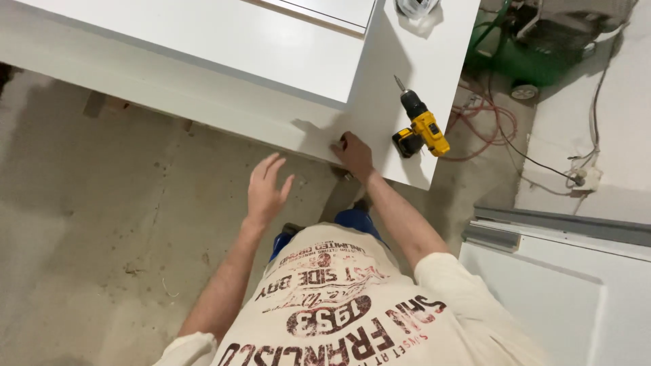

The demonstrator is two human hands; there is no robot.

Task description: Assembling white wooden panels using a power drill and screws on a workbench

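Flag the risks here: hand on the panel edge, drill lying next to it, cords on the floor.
1. The yellow drill lies near the white panel's edge, bit exposed, close to the right hand; a bump could knock it off or nick the hand.
2. The red cord and black cable loop across the floor beside the person: a likely trip hazard.
3. The left hand hangs free, so the panel seems steadied by one hand only.

Count from my position: two hands, my left hand [266, 186] and my right hand [353, 154]. One yellow-and-black cordless drill [422, 127]. Two white panels stacked on the bench: one upper panel [224, 41] and one lower panel [400, 61]. One green wheeled machine [525, 64]. One red cable [483, 122].
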